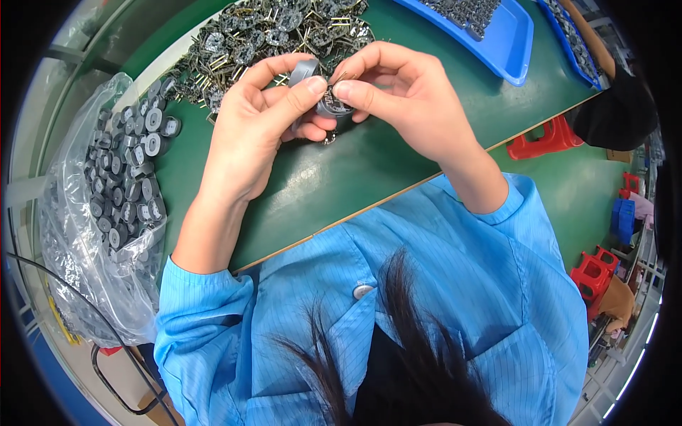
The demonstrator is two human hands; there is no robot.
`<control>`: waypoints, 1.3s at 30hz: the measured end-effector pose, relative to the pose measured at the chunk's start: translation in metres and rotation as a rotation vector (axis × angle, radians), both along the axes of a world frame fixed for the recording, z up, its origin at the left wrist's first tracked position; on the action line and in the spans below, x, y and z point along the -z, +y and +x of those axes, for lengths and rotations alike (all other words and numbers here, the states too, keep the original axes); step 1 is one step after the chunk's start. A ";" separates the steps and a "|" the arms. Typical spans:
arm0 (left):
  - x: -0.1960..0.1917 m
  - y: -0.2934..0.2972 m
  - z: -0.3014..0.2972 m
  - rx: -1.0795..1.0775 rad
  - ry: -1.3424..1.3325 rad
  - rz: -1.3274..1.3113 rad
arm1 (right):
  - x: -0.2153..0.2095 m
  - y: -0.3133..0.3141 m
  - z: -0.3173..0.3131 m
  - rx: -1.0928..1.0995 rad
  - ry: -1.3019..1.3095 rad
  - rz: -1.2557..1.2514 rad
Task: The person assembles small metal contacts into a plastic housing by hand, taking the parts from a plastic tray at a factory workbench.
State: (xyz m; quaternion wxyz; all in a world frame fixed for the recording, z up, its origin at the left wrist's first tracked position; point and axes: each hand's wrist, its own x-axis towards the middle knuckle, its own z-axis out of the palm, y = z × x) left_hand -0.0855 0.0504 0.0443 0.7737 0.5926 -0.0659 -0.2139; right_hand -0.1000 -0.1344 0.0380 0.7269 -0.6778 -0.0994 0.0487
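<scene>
left hand (257,122) pinches a grey cap (304,69), right hand (413,92) pinches something i can't tell; close handling, seemingly calling for steadiness next.

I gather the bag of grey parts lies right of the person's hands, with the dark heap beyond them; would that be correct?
Not quite: the head view shows the bag of grey parts left of the left hand and right hand, with the dark heap beyond them.

Bright light glares off the table (298,181); edges bend.
</scene>
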 end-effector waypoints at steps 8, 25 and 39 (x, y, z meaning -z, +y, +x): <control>-0.001 -0.001 -0.002 -0.022 -0.009 0.018 | 0.003 0.004 -0.002 0.076 -0.246 -0.098; -0.001 -0.003 -0.008 -0.008 -0.211 0.013 | -0.002 -0.001 0.002 0.075 -0.220 -0.176; 0.021 -0.008 -0.005 -0.064 -0.850 0.218 | -0.003 -0.004 -0.007 0.138 -0.570 -0.481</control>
